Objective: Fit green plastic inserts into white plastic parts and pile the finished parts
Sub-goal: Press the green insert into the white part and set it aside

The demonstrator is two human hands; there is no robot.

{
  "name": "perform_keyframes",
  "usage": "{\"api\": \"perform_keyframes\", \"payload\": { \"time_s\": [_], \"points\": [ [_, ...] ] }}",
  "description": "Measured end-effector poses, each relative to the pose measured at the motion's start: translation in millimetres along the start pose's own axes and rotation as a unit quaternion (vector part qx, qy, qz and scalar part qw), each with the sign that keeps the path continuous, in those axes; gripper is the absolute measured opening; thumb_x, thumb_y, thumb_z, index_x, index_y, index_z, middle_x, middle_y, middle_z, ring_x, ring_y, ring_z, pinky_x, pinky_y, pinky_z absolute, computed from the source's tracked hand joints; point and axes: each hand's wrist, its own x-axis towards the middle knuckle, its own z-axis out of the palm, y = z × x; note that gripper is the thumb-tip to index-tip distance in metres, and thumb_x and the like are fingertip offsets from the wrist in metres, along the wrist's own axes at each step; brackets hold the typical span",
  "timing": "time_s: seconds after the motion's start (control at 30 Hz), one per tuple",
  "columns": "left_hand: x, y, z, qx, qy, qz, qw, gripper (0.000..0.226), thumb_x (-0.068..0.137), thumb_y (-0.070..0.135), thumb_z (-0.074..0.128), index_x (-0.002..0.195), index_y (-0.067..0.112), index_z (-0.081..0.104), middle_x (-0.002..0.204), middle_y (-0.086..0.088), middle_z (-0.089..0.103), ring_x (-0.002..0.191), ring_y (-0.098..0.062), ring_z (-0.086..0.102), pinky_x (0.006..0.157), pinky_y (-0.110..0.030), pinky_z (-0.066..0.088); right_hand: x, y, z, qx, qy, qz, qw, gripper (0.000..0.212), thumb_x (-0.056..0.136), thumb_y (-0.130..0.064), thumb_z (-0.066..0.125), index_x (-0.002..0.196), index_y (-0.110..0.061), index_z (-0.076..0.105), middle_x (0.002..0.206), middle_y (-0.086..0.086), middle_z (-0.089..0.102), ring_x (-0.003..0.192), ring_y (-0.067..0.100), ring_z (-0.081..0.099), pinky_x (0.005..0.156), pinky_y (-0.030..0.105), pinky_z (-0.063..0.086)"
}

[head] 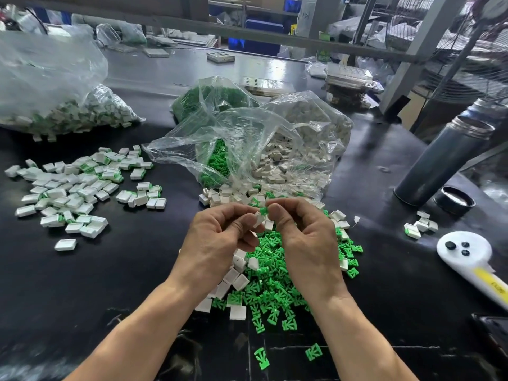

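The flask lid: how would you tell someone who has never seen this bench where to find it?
Start at the tall dark flask standing open on the right side of the black table. Just right of its base a short round black lid lies on the table, open side up. Its pale inside sets it apart from the white handheld controller lying nearer the person.

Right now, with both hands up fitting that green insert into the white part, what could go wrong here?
1. The left hand and right hand pinch the white part and green insert by the fingertips above the mixed heap; a slip would likely lose them among loose pieces.
2. Two stray green inserts lie near the table edge and could get knocked off.
3. The open flask stands near the right forearm; a wide reach might tip it.
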Motion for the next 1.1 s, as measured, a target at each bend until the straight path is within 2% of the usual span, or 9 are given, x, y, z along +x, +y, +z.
{"api": "perform_keyframes", "payload": {
  "time_s": [0.17, 0.3, 0.37, 0.5, 0.63, 0.73, 0.87, 0.97, 1.1],
  "points": [
    [0.0, 0.5, 0.4, -0.007, 0.002, -0.004, 1.0, 0.013, 0.098, 0.009, 0.064, 0.098, 0.009, 0.076, 0.084, -0.012, 0.077, 0.068, -0.02, 0.07, 0.064, -0.028, 0.061, -0.6, 1.3, -0.5, -0.024, -0.012, -0.005, 1.0, 0.005, 0.097, -0.026, 0.071, 0.097, -0.026, 0.075, 0.09, -0.014, 0.076, 0.085, 0.003, 0.07, 0.072, 0.013, 0.051],
    [0.5, -0.7, -0.4, 0.01, 0.009, 0.001, 1.0, 0.014, 0.098, 0.01, 0.064, 0.099, 0.013, 0.077, 0.084, -0.01, 0.077, 0.071, -0.021, 0.071, 0.069, -0.031, 0.062, -2.1, 1.7, 0.6, -0.039, -0.026, 0.001, 0.999, 0.003, 0.097, -0.027, 0.071, 0.097, -0.028, 0.075, 0.09, -0.015, 0.076, 0.085, 0.004, 0.071, 0.073, 0.016, 0.055],
    [0.0, 0.5, -0.6, 0.014, -0.002, -0.001, 1.0, 0.014, 0.096, 0.009, 0.066, 0.1, 0.017, 0.078, 0.085, -0.011, 0.077, 0.072, -0.019, 0.071, 0.07, -0.028, 0.062, -2.3, 1.7, 0.3, -0.042, -0.031, 0.006, 0.999, 0.005, 0.098, -0.027, 0.071, 0.095, -0.029, 0.074, 0.09, -0.015, 0.076, 0.085, 0.004, 0.071, 0.074, 0.017, 0.056],
    [-2.1, 2.7, 2.2, 0.02, -0.014, 0.002, 1.0, 0.026, 0.095, -0.002, 0.066, 0.103, 0.02, 0.078, 0.086, -0.01, 0.077, 0.07, -0.016, 0.068, 0.069, -0.023, 0.059, -2.2, 1.5, -1.7, -0.054, -0.041, 0.009, 0.998, 0.004, 0.099, -0.027, 0.069, 0.098, -0.028, 0.073, 0.091, -0.016, 0.075, 0.087, 0.003, 0.071, 0.075, 0.017, 0.056],
    [-3.5, 2.8, 0.5, 0.032, -0.01, 0.0, 0.999, 0.037, 0.096, -0.011, 0.058, 0.104, 0.018, 0.08, 0.077, -0.005, 0.073, 0.067, -0.016, 0.062, 0.065, -0.023, 0.058, -3.3, 2.3, 0.1, -0.097, -0.036, 0.001, 0.995, 0.005, 0.099, -0.026, 0.069, 0.1, -0.025, 0.074, 0.087, -0.019, 0.074, 0.082, -0.002, 0.069, 0.068, 0.009, 0.05],
    [-4.6, 4.6, -0.1, 0.04, -0.018, -0.006, 0.999, 0.035, 0.094, -0.011, 0.06, 0.108, 0.014, 0.08, 0.074, -0.002, 0.072, 0.064, -0.012, 0.059, 0.063, -0.02, 0.054, -3.5, 2.1, 0.1, -0.117, -0.048, 0.007, 0.992, 0.007, 0.1, -0.026, 0.068, 0.096, -0.029, 0.073, 0.087, -0.022, 0.072, 0.08, -0.003, 0.067, 0.066, 0.009, 0.048],
    [-3.7, 5.7, -2.0, 0.059, -0.015, -0.008, 0.998, 0.038, 0.093, -0.013, 0.061, 0.105, 0.017, 0.081, 0.082, -0.008, 0.077, 0.066, -0.011, 0.063, 0.064, -0.022, 0.057, -3.5, 1.9, -0.7, -0.139, -0.052, 0.008, 0.989, 0.008, 0.1, -0.027, 0.067, 0.094, -0.03, 0.072, 0.082, -0.017, 0.072, 0.08, -0.004, 0.066, 0.064, 0.008, 0.047],
    [-3.5, 6.2, -2.7, 0.072, -0.015, -0.019, 0.997, 0.039, 0.092, -0.016, 0.059, 0.107, 0.013, 0.08, 0.085, -0.005, 0.079, 0.071, -0.004, 0.069, 0.064, -0.018, 0.056, -4.6, 1.8, 1.0, -0.153, -0.049, 0.012, 0.987, 0.01, 0.1, -0.027, 0.068, 0.091, -0.031, 0.071, 0.078, -0.016, 0.07, 0.077, -0.006, 0.065, 0.062, 0.007, 0.045],
    [-4.1, 8.0, -5.8, 0.132, -0.016, 0.008, 0.991, 0.044, 0.092, -0.014, 0.06, 0.106, 0.022, 0.081, 0.083, -0.007, 0.077, 0.07, -0.009, 0.066, 0.069, -0.026, 0.061, -5.5, -0.2, 0.6, -0.14, -0.053, 0.027, 0.988, 0.01, 0.1, -0.029, 0.067, 0.091, -0.03, 0.072, 0.078, -0.018, 0.071, 0.076, -0.004, 0.065, 0.062, 0.008, 0.046]
  ]
}}
